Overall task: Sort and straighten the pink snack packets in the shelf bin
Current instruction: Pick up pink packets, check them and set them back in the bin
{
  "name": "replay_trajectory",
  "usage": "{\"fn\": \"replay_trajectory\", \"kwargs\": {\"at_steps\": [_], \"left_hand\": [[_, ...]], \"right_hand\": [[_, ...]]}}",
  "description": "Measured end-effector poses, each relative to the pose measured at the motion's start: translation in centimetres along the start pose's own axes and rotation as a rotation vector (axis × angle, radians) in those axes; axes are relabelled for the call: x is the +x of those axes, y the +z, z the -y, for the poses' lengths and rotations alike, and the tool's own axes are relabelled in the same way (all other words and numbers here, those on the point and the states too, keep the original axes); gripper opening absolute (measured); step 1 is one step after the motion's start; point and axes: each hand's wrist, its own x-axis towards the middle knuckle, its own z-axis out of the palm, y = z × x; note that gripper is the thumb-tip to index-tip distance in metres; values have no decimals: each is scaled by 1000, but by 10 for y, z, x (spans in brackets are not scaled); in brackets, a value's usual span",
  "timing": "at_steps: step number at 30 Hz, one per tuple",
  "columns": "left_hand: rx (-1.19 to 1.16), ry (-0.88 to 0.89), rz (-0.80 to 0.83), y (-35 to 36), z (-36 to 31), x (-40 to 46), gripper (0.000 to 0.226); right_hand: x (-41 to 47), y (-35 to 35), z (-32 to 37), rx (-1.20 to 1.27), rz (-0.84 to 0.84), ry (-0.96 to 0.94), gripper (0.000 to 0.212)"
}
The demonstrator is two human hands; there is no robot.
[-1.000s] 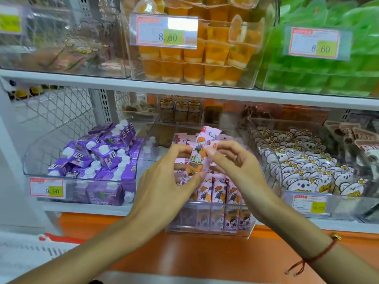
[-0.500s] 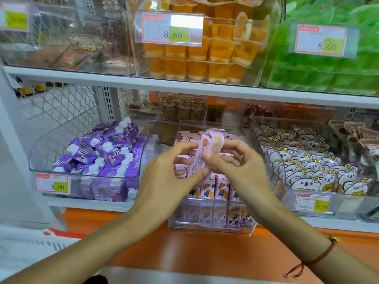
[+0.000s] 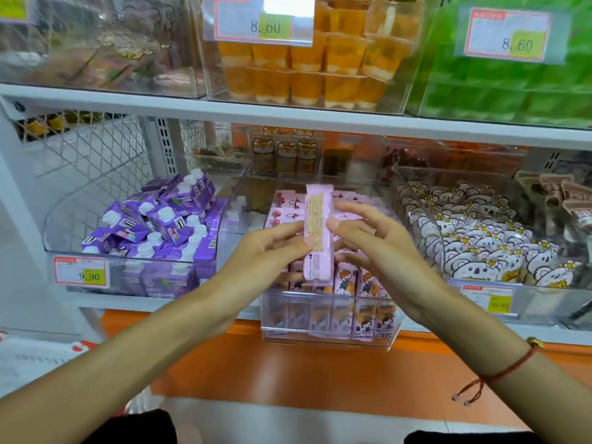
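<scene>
Purple cartons (image 3: 153, 225) heaped in a curved clear bin to the left, price tag (image 3: 80, 271) on its near wall. White bear-print packs (image 3: 474, 241) crowded in a bin to the right, brown packs (image 3: 563, 197) just beyond them at far right. Orange jelly cups (image 3: 307, 68) and green packs (image 3: 512, 88) in bins on the upper shelf (image 3: 288, 115), straight above the work area. Small cat-face boxes (image 3: 285, 152) far back behind the middle bin.

Clear bin (image 3: 326, 334) at centre, near wall overhanging the shelf lip above an orange ledge (image 3: 288, 363). Side walls of the neighbouring bins close on both flanks, little lateral room; open space above the bin up to the upper shelf, and toward the viewer.

Pink packets (image 3: 355, 283) standing upright in rows inside the bin, more packets lying flatter toward the far end (image 3: 285, 203).

One pink packet (image 3: 317, 232) lifted clear above the rows, held upright with its printed back facing the camera, bottom end hanging just over the near row. Left hand (image 3: 266, 251) grasping its left edge, thumb on the face, fingers behind. Right hand (image 3: 378, 241) pinching the right edge with thumb in front, remaining fingers spread loosely behind. Red string bracelet (image 3: 499, 373) on the right wrist.
</scene>
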Motion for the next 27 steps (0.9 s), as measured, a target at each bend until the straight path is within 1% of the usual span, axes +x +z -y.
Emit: {"fn": "replay_trajectory", "kwargs": {"at_steps": [3,7,9,11,14,15,18,20,22,24,26,27], "left_hand": [[-12,14,9,-5,0,5,32],[-14,-10,100,-9,1,8,28],[-29,16,112,-11,4,9,29],[-19,105,86,-14,6,7,35],[169,379,4,-15,5,4,48],[209,427,-15,-15,5,3,48],[249,459,-54,-15,6,3,39],[243,456,-55,-15,7,3,39],[224,449,-55,-16,6,4,40],[200,433,-85,-17,7,5,41],[96,388,-120,-17,8,8,41],[16,349,-124,-17,9,9,42]], "right_hand": [[-1,1,3,-32,3,-73,34],[-4,2,4,-41,-2,-159,35],[-5,1,4,-47,23,-176,37],[-5,0,4,-67,46,-193,40],[-6,1,5,-107,105,-271,40],[-7,1,5,-113,124,-298,37],[-7,4,4,-133,139,-341,30],[-7,4,3,-152,143,-355,30],[-6,3,1,-176,154,-361,41],[-6,3,-2,-241,176,-378,58],[-6,5,-7,-329,186,-405,71],[-6,7,-10,-359,175,-421,72]]}}
